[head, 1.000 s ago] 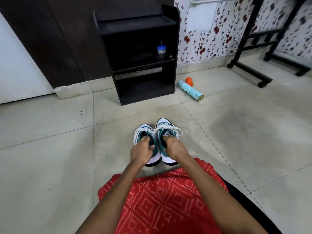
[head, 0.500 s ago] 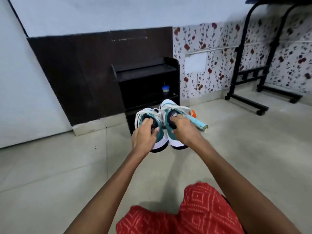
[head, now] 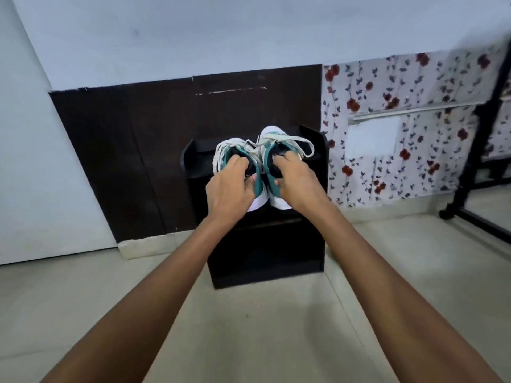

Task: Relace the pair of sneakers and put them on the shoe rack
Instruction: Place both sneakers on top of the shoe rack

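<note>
Sneakers: two, white and teal, side by side; the left sneaker (head: 258, 186) and the right sneaker (head: 272, 134) point their toes toward the wall.
Laces (head: 304, 146): white, threaded on both shoes, with ends hanging loose.
Hands: two. The left hand (head: 229, 186) grips the left sneaker's collar with curled fingers, and the right hand (head: 297, 183) grips the right sneaker's collar the same way.
Location: both sneakers are over the top shelf of the one black shoe rack (head: 265, 250); I cannot tell whether the soles rest on it.
Surroundings: one dark wall panel (head: 124, 161), floral wallpaper (head: 387, 87), one black wheeled stand (head: 470, 167), pale tiled floor (head: 249, 327).
</note>
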